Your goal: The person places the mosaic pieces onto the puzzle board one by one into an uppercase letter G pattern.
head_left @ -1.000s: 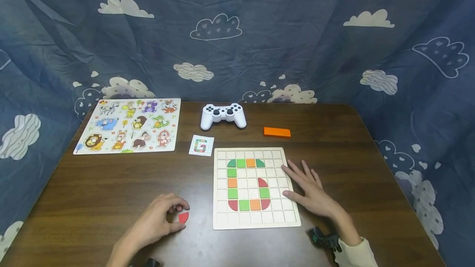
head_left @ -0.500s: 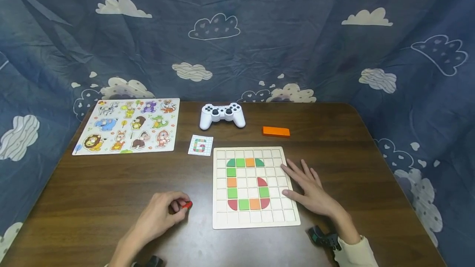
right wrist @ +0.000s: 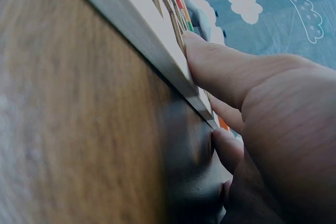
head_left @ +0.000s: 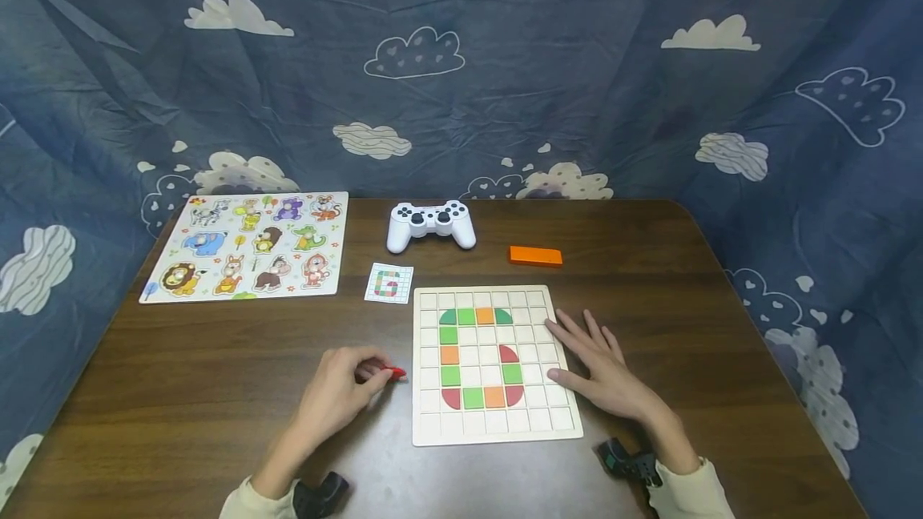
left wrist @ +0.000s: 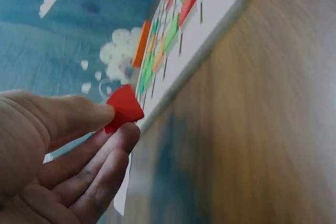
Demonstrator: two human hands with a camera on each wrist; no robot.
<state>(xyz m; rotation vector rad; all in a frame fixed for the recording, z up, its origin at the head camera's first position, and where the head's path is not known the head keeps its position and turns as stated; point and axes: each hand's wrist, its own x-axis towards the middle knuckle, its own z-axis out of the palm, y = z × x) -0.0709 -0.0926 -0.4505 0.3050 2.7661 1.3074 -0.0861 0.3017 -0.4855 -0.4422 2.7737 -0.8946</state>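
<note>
Between thumb and fingers, my left hand (head_left: 337,392) pinches a red quarter-circle tile (left wrist: 125,108), just left of the grid board (head_left: 461,428). The tile is held up off the table in the left wrist view. On the pale wooden board, green, orange and red tiles form a G-like outline; a red quarter-circle (head_left: 508,354) ends its right side. My right hand (head_left: 602,367) rests with spread, straight fingers on the board's right edge, thumb on top of the rim in the right wrist view.
A small pattern card (head_left: 389,283) lies behind the board's left corner. Farther back are a white game controller (head_left: 431,226), an orange block (head_left: 535,256) and an animal puzzle board (head_left: 245,247) at left. A cloud-printed curtain (head_left: 433,102) hangs behind the table.
My left hand has picked the red quarter-circle tile up from the table and carried it right and away, toward the board. The right hand stays in place.
</note>
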